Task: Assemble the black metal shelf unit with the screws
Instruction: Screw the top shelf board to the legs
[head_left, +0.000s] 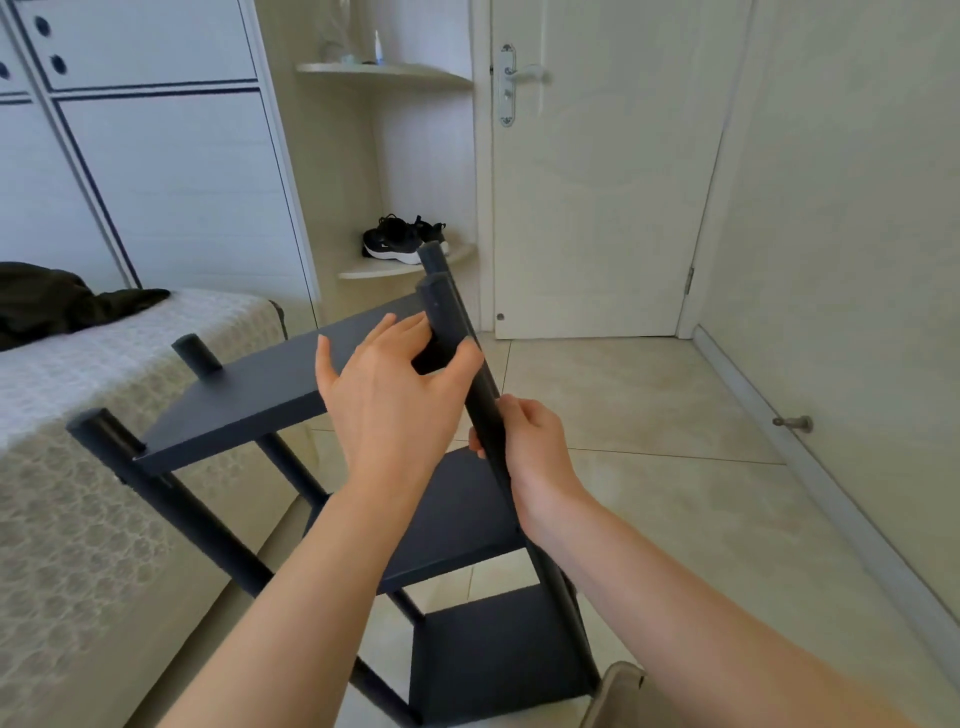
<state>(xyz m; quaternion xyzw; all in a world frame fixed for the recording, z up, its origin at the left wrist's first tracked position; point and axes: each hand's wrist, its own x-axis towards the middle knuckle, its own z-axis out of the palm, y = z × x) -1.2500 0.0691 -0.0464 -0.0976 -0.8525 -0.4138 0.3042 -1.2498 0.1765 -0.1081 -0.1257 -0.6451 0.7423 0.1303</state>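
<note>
Shelf unit: the black metal shelf unit (452, 525) is leaning over the tiled floor (649, 415), with its bottom shelf (498, 654) lying nearest and its top tipping away to the far left.
Right grip: the right hand (524, 441) is clamping round the right-hand post (485, 410), fingers curling about the tube, just above the middle tier.
Left grip: the left hand (384, 384) is lying apart and nearly flat on the top shelf (249, 400), fingers pointing far, while the thumb is reaching across to touch the same post, just above the right hand.
Unit relative to grips: the post is running up between both hands, and its capped end is sticking out beyond the left fingertips.
Left posts: two more post tops are poking above the top shelf's left edge, the nearer post (171, 499) standing just beside the bed.
Bed: a bed (78, 493) with a patterned cover is sitting at the left, carrying a dark garment (52, 301).
Shoes: black shoes (400, 239) are resting on a corner shelf (374, 267) beyond the unit; a small white mark on one is too small for reading.
Door: a white door (597, 208) is standing closed at the far right.
</note>
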